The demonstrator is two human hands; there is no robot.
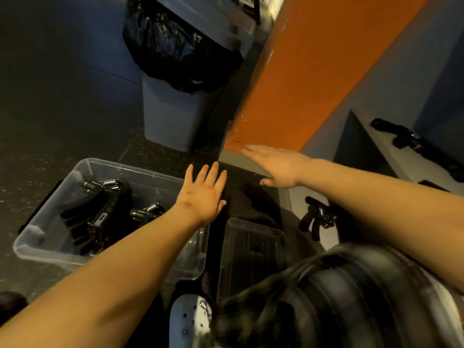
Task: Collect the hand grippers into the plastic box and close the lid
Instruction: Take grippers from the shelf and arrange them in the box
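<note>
The plastic box [160,252] sits open on the floor, the landmark here. Several black hand grippers [98,212] lie heaped inside it toward its far left, handles mostly running from the near-left wall toward the far-right one, their steel springs at the far end. The left hand [203,194] hovers over the box's right rim, fingers spread and holding nothing, likely just after a drop. The right hand [278,167] reaches away to the right of the box, flat with fingers together, also empty, toward the shelf [391,156] beyond an orange post [301,79]. One more gripper [319,217] lies right of the box on a lower ledge, handles pointing down-left; another dark one, perhaps two, lies on the shelf. The lid [251,249], I think, is the dark clear panel just right of the box.
</note>
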